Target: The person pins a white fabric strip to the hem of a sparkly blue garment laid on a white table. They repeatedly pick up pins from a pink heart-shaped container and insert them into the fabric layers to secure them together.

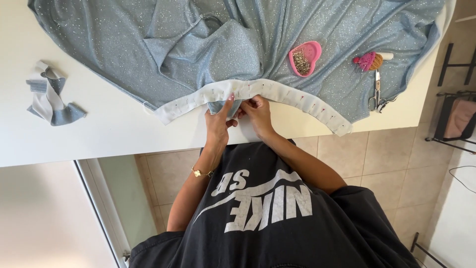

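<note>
Hands, left [218, 121] and right [257, 111], pinch white band [277, 93] edge.

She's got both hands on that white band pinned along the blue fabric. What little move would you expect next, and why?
Probably taking another pin from the pink heart-shaped dish. Both the left hand and the right hand pinch the white band at its middle against the sparkly blue fabric. Pins already dot the band on either side, so this spot looks next.

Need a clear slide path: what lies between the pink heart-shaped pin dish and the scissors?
In the head view, the cupcake-shaped pincushion sits between the pin dish and scissors, all on the blue glitter fabric.
</note>
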